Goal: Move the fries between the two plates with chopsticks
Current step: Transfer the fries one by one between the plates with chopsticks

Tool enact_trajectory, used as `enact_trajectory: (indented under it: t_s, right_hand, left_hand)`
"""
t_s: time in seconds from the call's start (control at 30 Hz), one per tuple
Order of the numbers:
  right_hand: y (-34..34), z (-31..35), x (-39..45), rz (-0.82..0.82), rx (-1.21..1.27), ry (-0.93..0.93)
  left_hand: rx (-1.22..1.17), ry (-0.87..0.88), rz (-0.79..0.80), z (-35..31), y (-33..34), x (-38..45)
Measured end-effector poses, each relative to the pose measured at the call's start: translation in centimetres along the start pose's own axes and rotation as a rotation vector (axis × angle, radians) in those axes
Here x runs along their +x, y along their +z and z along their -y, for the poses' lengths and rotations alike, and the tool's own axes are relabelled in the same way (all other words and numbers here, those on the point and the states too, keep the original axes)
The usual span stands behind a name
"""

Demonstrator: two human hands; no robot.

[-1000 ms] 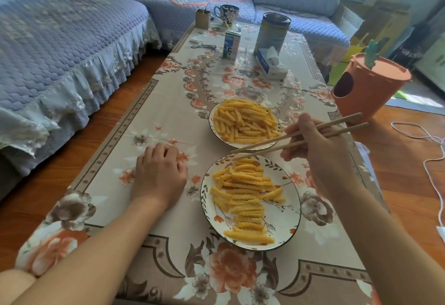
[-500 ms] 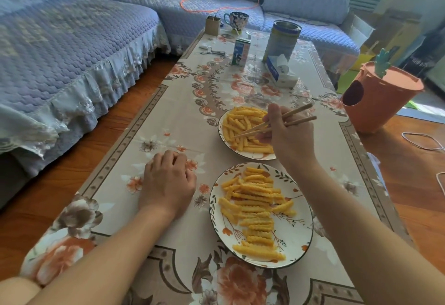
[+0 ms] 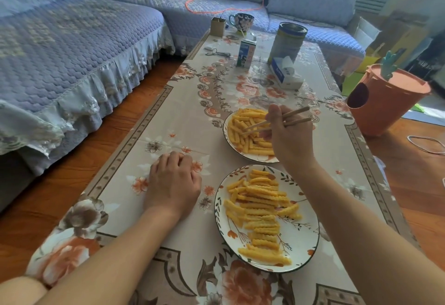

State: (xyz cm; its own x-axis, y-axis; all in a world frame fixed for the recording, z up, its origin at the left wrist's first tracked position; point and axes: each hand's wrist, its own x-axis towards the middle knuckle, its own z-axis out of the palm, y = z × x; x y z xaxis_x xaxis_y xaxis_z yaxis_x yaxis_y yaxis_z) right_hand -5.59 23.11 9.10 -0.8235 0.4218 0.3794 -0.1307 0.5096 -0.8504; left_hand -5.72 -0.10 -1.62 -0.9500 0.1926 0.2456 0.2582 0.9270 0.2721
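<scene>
Right hand (image 3: 289, 141) grips the chopsticks (image 3: 277, 121) over the far plate (image 3: 228, 143), tips down among the fries (image 3: 245, 126) at about 9 o'clock of the hand. Can't tell if a fry is pinched yet. Left hand (image 3: 172, 182) rests knuckles-up on the tablecloth (image 3: 134, 160), fingers loosely curled, holding nothing, at 9 o'clock of the near plate (image 3: 305, 239).

Step looks like a pick from the far pile. To do it well: single out one fry lying on top, close the tips across its middle, lift straight up before swinging toward 6 o'clock to the near plate, where more fries (image 3: 260, 208) already lie flatter and spread out.

Fries are crinkle-cut, ridged, yellow, look stiff; ridges should help the grip. Chopsticks plain pale wood, straight. Plates round, glossy white with a leaf pattern and dark rim, likely slippery. Tablecloth smooth, floral print.
</scene>
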Motion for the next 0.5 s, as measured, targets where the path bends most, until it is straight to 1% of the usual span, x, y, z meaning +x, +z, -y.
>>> enact_trajectory:
  t_s: [0.13, 0.23, 0.33, 0.5]
  right_hand:
    - [-1.6, 1.7, -0.6, -0.034, 0.087, 0.036]
    - [-4.1, 3.2, -1.6, -0.047, 0.173, 0.075]
    - [-8.0, 3.2, -3.4, -0.033, 0.165, 0.075]
    - [-14.1, 1.2, -6.5, -0.086, 0.089, 0.110]
  left_hand:
    - [-0.004, 0.004, 0.007, 0.0, -0.1, 0.0]
    - [-0.009, 0.002, 0.016, 0.1, -0.2, -0.1]
    - [0.000, -0.002, 0.015, 0.1, -0.2, -0.1]
    - [0.007, -0.013, 0.011, 0.0, -0.1, -0.2]
